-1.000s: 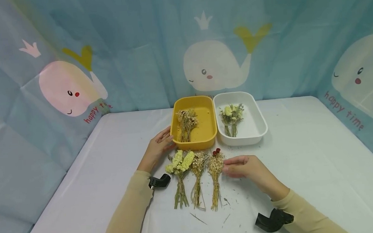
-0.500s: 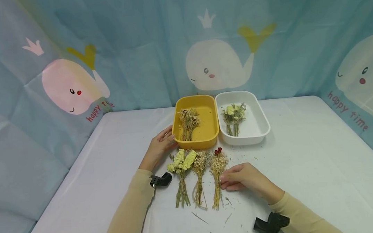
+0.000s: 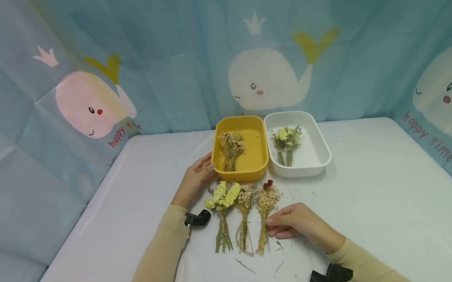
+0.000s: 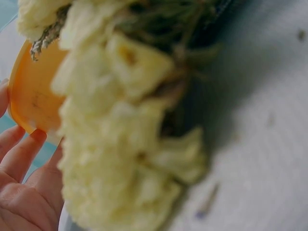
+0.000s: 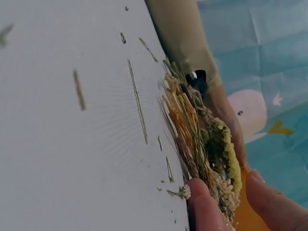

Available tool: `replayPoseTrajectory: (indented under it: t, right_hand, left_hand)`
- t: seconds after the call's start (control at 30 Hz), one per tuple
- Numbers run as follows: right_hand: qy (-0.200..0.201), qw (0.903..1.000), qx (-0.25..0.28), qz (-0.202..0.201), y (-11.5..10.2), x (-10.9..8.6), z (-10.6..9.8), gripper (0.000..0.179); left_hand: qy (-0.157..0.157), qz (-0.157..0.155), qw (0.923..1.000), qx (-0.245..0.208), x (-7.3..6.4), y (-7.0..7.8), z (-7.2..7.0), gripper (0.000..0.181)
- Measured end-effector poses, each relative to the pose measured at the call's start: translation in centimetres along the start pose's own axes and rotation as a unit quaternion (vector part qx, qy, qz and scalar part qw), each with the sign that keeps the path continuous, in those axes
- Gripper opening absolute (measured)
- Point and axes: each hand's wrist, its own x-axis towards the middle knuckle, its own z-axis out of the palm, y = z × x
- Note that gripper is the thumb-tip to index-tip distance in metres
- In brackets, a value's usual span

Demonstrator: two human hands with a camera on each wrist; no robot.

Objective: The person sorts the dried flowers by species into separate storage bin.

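My left hand [image 3: 195,176] rests its fingers against the left wall of the yellow container [image 3: 262,150]; the left wrist view shows the fingers [image 4: 24,149] spread at its side. My right hand [image 3: 301,222] touches the stems of the rightmost dried-flower bunch [image 3: 266,200], which carries small red blooms at its top. In the right wrist view, a fingertip [image 5: 202,195] lies by the stems while the thumb [image 5: 269,202] stands apart. To its left lie a beige dried-flower bunch [image 3: 244,199] and a yellow dried-flower bunch [image 3: 222,200], which blocks much of the left wrist view.
Beside the yellow container stands a white container [image 3: 317,154] with yellow-green flower bunches [image 3: 286,140] inside. A beige dried bunch [image 3: 232,149] lies in the yellow one. Loose stem bits [image 3: 244,265] litter the white tabletop [image 3: 383,193]. A whale-print curtain [image 3: 185,84] hangs behind.
My right hand has moved down from the flower heads to the stems of the rightmost bunch, whose stem ends have shifted slightly left. The left hand stays at the yellow container.
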Motion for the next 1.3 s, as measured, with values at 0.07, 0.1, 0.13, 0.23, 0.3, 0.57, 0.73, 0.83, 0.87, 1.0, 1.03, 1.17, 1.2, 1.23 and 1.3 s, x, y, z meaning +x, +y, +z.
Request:
replayPoseTrajectory:
  t: [0.07, 0.1, 0.13, 0.23, 0.3, 0.57, 0.73, 0.83, 0.87, 1.0, 1.03, 1.17, 1.2, 1.23, 1.3]
  right_hand:
    - [-0.006, 1.0, 0.004, 0.003, 0.0, 0.0, 0.0, 0.034]
    - [-0.009, 0.9999, 0.008, 0.005, 0.0, 0.0, 0.1, 0.033]
    - [-0.012, 0.9998, 0.013, 0.006, 0.0, 0.0, 0.0, 0.034]
    - [-0.022, 0.9989, 0.041, 0.003, 0.1, -0.1, 0.1, 0.037]
    - [-0.026, 0.9979, 0.059, 0.0, 0.1, -0.2, 0.2, 0.043]
    - [-0.028, 0.9924, 0.12, 0.002, 0.0, -0.4, 0.9, 0.061]
    - [-0.02, 0.9858, 0.166, 0.012, 0.1, -0.4, 1.2, 0.065]
    - [-0.021, 0.9847, 0.173, 0.007, 0.2, -0.4, 1.3, 0.066]
    - [-0.021, 0.9847, 0.173, 0.005, 0.2, -0.4, 1.4, 0.067]
    - [-0.026, 0.9854, 0.168, 0.011, -0.2, -0.4, 1.5, 0.065]
    - [-0.025, 0.9846, 0.172, 0.017, -0.4, -0.4, 1.6, 0.065]
    - [-0.017, 0.9795, 0.197, 0.038, -0.9, -0.2, 1.8, 0.061]
    - [-0.012, 0.9782, 0.204, 0.04, -1.0, -0.2, 1.8, 0.061]
    - [-0.006, 0.9771, 0.209, 0.041, -1.1, -0.2, 1.9, 0.061]
    - [0.002, 0.9757, 0.215, 0.041, -1.1, -0.2, 1.9, 0.06]
  left_hand:
    - [0.003, 0.001, 1.0, -0.001, 0.0, 0.1, 0.0, 0.06]
    - [0.005, 0.001, 1.0, -0.004, 0.1, 0.1, 0.0, 0.059]
    - [0.005, 0.001, 0.9999, -0.009, 0.1, 0.1, 0.1, 0.059]
    - [0.003, 0.0, 0.9998, -0.019, 0.1, 0.1, 0.1, 0.059]
    - [0.003, -0.001, 0.9998, -0.021, 0.0, 0.0, 0.1, 0.059]
    - [0.004, 0.0, 1.0, -0.003, -0.1, 0.1, -0.1, 0.06]
    - [0.006, -0.004, 0.9999, -0.009, 0.0, 0.2, 0.0, 0.059]
    - [0.006, -0.005, 0.9999, -0.013, 0.1, 0.2, 0.1, 0.059]
    - [0.005, -0.006, 0.9999, -0.013, 0.1, 0.2, 0.1, 0.06]
    - [0.005, -0.003, 0.9998, -0.017, 0.1, 0.3, 0.0, 0.06]
    - [0.003, -0.001, 0.9999, -0.017, 0.1, 0.3, -0.1, 0.06]
    - [-0.003, 0.007, 0.9998, -0.017, 0.1, 0.4, -0.1, 0.06]
    - [-0.003, 0.007, 0.9998, -0.019, 0.1, 0.4, -0.1, 0.06]
    - [-0.006, 0.008, 0.9998, -0.02, 0.1, 0.3, 0.0, 0.06]
    - [-0.007, 0.003, 0.9997, -0.023, 0.1, 0.2, 0.1, 0.06]
